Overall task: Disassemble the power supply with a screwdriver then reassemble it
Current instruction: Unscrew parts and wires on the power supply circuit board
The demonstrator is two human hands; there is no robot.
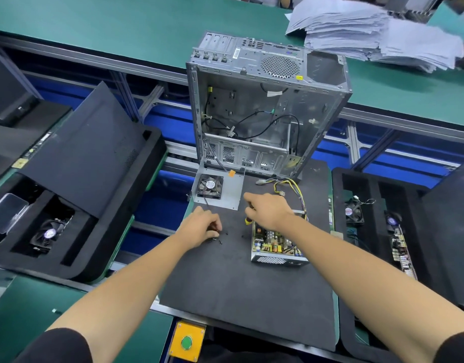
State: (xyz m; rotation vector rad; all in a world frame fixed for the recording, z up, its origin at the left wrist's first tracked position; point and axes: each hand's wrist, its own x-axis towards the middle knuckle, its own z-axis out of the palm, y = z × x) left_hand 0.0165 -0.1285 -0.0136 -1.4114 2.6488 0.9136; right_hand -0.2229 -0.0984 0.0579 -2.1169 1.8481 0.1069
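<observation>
The open power supply [276,243] lies on the black foam mat [238,284], its circuit board exposed and a bundle of yellow and black wires [295,188] running off the back. Its grey cover with the fan [211,186] lies apart, at the mat's far left. My right hand [267,210] grips a screwdriver with a yellow and black handle [247,220] just above the supply's far left corner. My left hand [203,227] has curled fingers pinching at small black screws [220,241] scattered on the mat.
An empty grey computer case [267,108] stands behind the mat. Black foam trays with fans and boards sit to the left [76,205] and right [377,218]. A paper stack [377,32] lies on the far green bench. A yellow box with a green button [186,341] is at the front edge.
</observation>
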